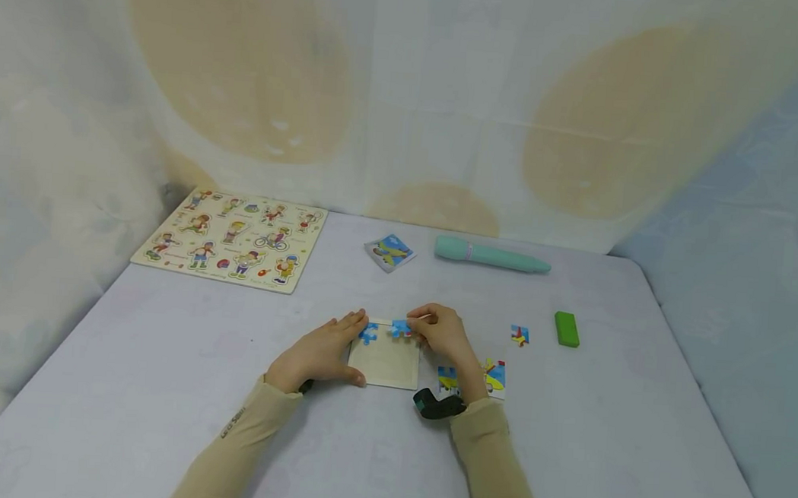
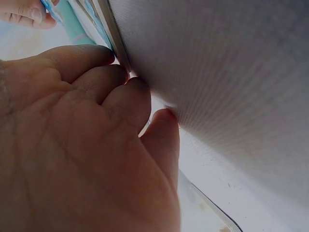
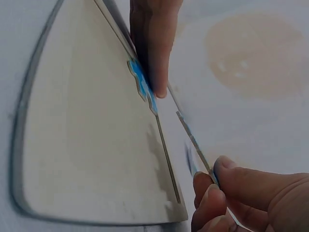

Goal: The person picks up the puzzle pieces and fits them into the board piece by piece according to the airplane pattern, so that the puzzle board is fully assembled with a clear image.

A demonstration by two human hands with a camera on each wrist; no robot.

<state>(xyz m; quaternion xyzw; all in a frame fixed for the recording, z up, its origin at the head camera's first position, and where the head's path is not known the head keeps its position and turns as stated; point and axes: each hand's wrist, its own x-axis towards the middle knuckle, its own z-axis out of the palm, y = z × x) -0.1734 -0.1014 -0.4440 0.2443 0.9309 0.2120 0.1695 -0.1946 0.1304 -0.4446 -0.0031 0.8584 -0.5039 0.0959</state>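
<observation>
A shallow wooden puzzle tray (image 1: 385, 366) lies on the table with its bare base showing. One blue puzzle piece (image 1: 369, 333) sits in its far left corner. My left hand (image 1: 320, 355) rests along the tray's left side, thumb near the front corner and fingertips beside that piece. Between thumb and fingers my right hand (image 1: 443, 334) pinches another blue puzzle piece (image 1: 400, 327) at the tray's far edge. The right wrist view shows this held piece (image 3: 195, 142) raised on edge, apart from the piece in the corner (image 3: 140, 79).
Loose puzzle pieces (image 1: 495, 377) lie partly hidden by my right wrist, with another piece (image 1: 519, 335) beyond. A green block (image 1: 566, 329) is farther right. Behind are a teal pen-shaped object (image 1: 491, 255), a picture card (image 1: 390, 252) and a figure-covered board (image 1: 231, 235).
</observation>
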